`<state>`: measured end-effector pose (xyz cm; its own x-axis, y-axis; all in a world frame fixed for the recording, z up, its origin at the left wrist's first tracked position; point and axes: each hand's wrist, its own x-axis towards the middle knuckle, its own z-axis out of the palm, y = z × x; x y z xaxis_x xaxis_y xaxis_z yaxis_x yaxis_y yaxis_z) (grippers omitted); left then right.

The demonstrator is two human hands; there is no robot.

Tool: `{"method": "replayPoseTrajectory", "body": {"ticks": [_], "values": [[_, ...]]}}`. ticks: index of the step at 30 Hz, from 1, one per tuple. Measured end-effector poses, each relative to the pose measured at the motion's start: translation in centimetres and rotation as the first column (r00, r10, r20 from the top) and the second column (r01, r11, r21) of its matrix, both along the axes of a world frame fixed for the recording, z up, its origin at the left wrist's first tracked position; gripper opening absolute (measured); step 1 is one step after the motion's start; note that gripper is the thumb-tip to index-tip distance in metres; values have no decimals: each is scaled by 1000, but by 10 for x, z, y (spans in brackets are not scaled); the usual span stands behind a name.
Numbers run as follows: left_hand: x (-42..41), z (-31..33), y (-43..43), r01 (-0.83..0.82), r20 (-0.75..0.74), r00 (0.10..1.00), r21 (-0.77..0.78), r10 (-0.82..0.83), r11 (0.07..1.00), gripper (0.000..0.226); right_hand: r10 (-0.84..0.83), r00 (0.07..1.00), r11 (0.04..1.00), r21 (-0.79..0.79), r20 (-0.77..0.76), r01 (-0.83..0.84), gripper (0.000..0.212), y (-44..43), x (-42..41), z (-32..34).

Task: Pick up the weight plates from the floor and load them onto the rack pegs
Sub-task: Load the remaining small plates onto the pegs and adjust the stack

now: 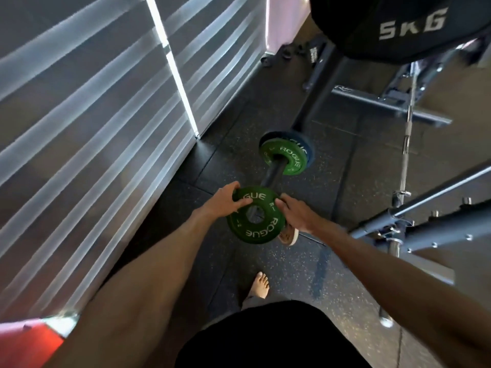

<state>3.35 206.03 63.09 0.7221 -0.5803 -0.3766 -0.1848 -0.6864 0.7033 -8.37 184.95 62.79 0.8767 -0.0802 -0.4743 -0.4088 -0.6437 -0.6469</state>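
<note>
A small green weight plate [256,226] marked ROGUE is held in front of me at the tip of a dark rack peg [275,173]; the peg's end shows through its centre hole. My left hand [225,201] grips its upper left rim. My right hand [296,213] holds its right rim. Farther along the same peg sits a second green plate [293,155], pressed against a blue plate [309,152] behind it.
A large black 5 KG plate [398,25] hangs at the top right. The grey rack frame [385,103] and a barbell [405,160] fill the right side. A window blind [93,115] runs close along the left. My bare foot [260,284] stands on the rubber floor [305,274].
</note>
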Motion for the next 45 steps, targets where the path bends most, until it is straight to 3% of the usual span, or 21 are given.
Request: {"method": "replayPoseTrajectory", "body": {"ticks": [7, 12, 15, 18, 22, 28, 33, 39, 41, 43, 45], "values": [[40, 3, -25, 114, 48, 992, 6, -114, 993, 34, -120, 992, 992, -40, 44, 122, 33, -10, 20, -1], [56, 5, -37, 256, 166, 952, 34, -258, 966, 30, -154, 985, 979, -125, 82, 163, 31, -11, 20, -5], [57, -2, -36, 398, 284, 870, 80, -404, 914, 28, -138, 984, 969, -192, 115, 158, 26, -10, 15, -14], [61, -6, -37, 493, 464, 717, 190, -520, 849, 32, -129, 981, 950, -264, 144, 164, 20, -8, 13, -16], [72, -10, -48, 463, 612, 561, 326, -557, 824, 47, -163, 971, 901, -374, 172, 218, 18, -12, 18, -14], [92, 2, -87, 377, 723, 454, 374, -521, 847, 49, -409, 902, 793, -437, 136, 425, 32, -18, 49, -9], [103, 0, -118, 273, 708, 502, 415, -497, 868, 55, -582, 809, 714, -423, 85, 558, 47, -37, 70, -10], [112, -3, -132, 240, 735, 535, 341, -417, 909, 65, -595, 800, 719, -391, 80, 575, 28, -43, 78, -10], [111, -5, -124, 247, 693, 629, 253, -353, 936, 69, -567, 820, 736, -397, 79, 548, 14, -38, 74, -15], [106, -10, -109, 178, 606, 758, 164, -241, 970, 68, -521, 851, 761, -414, 68, 499, 32, -26, 63, -22], [101, -19, -91, 60, 462, 873, 214, -155, 975, 62, -455, 890, 788, -462, 8, 407, 44, -9, 48, -30]]}}
